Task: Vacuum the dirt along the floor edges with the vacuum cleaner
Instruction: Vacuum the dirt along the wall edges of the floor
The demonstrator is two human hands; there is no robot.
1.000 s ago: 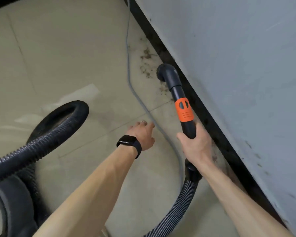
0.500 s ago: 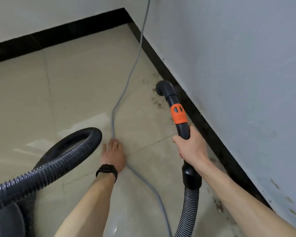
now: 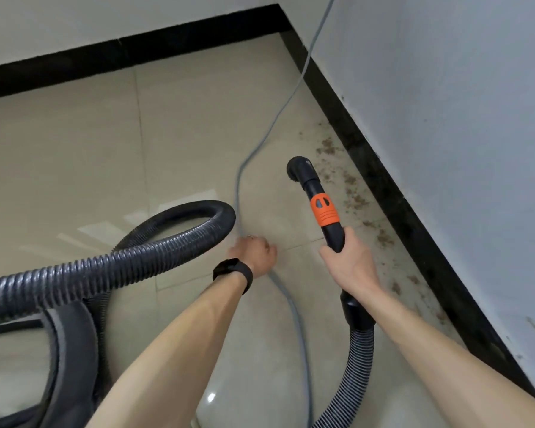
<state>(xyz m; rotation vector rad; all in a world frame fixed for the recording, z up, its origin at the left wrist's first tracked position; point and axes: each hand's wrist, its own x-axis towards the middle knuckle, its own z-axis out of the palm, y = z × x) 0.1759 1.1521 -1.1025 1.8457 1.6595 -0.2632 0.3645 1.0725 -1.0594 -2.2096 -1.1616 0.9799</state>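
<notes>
My right hand [image 3: 349, 264] grips the black vacuum wand [image 3: 332, 233] just below its orange collar [image 3: 324, 210]. The round nozzle [image 3: 298, 169] points down at the tiled floor, a little left of the brown dirt [image 3: 354, 197] scattered along the black skirting [image 3: 393, 193] on the right. My left hand [image 3: 254, 253], with a black watch on the wrist, is curled around the grey power cable [image 3: 238, 193] lying on the floor. The ribbed hose [image 3: 357, 359] runs from the wand down towards me.
A big loop of ribbed hose [image 3: 142, 251] arcs across the left, above the dark vacuum body [image 3: 68, 350] at lower left. A grey wall [image 3: 460, 118] rises on the right and another skirting [image 3: 121, 54] runs along the back. The cable climbs the corner.
My left hand went from flat over the cable to fingers curled round it, and the cable has shifted left. The nozzle has drawn back from the skirting, leaving dirt to its right.
</notes>
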